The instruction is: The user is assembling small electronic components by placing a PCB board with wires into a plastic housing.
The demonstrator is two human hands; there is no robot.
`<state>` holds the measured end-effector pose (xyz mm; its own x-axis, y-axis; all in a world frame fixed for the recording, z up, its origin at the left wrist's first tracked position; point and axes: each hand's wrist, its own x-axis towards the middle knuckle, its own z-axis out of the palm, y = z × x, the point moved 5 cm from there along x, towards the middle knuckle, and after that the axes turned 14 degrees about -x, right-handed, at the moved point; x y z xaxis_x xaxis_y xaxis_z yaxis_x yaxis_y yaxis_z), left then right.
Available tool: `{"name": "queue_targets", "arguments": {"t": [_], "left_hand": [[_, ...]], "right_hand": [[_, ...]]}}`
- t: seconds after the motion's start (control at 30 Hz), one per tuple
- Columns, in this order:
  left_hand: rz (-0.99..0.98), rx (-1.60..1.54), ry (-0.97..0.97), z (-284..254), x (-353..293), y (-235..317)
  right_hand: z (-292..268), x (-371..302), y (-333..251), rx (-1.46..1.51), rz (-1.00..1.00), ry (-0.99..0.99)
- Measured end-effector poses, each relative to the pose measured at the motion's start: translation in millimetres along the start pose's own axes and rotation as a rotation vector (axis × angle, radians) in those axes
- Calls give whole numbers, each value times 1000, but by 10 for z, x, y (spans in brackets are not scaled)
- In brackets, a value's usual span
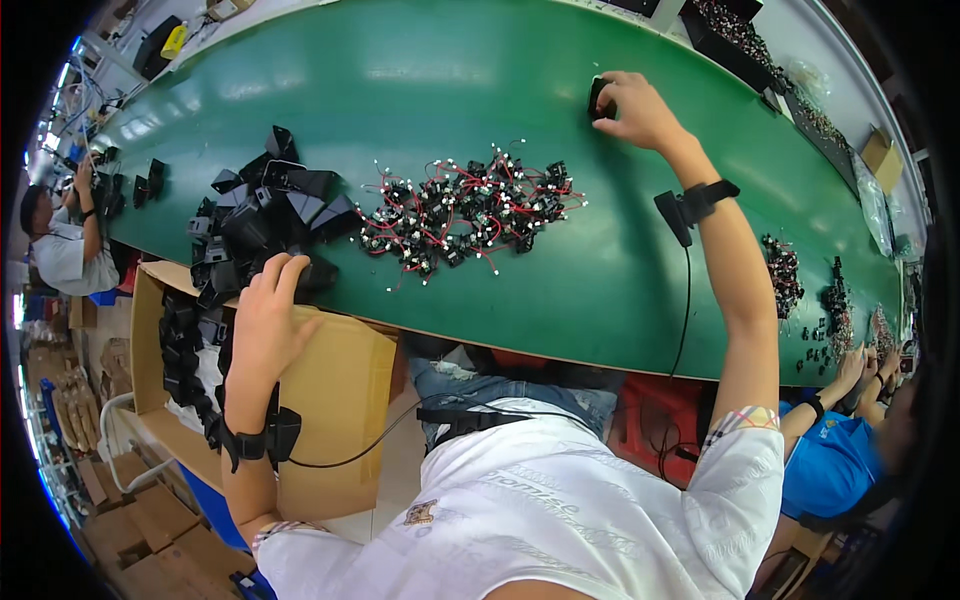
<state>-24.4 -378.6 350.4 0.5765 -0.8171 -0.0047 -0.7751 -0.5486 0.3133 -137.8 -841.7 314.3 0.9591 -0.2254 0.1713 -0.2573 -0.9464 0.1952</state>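
Note:
At the far side of the green table, my right hand point(640, 108) grips a small black plastic housing point(599, 97) between thumb and fingers, against the tabletop. My left hand point(268, 318) is at the near table edge with its fingers stretched out. Its fingertips reach beside a heap of black plastic housings point(255, 215); whether they touch one is hard to tell. Between my hands lies a loose pile of small black parts with red wires and white connectors point(465, 210).
An open cardboard box point(350, 370) with more black housings stands below the left table edge. Small wired parts point(783, 275) lie to the right. Co-workers sit at both ends, one in a blue shirt point(830, 460). Cables run from bands on my wrists.

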Motion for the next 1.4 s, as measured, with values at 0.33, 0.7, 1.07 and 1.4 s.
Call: {"name": "queue_targets", "arguments": {"t": [0.33, 0.7, 1.07, 1.4], "left_hand": [[77, -122, -42, 218, 203, -5], [379, -606, -76, 18, 554, 888], [30, -1453, -564, 967, 743, 894], [-159, -1771, -627, 1042, 684, 835]], "right_hand": [[-446, -303, -444, 179, 0, 351], [-92, -501, -933, 418, 59, 48], [-36, -639, -667, 815, 251, 91], [-144, -810, -895, 1589, 214, 32]]}}
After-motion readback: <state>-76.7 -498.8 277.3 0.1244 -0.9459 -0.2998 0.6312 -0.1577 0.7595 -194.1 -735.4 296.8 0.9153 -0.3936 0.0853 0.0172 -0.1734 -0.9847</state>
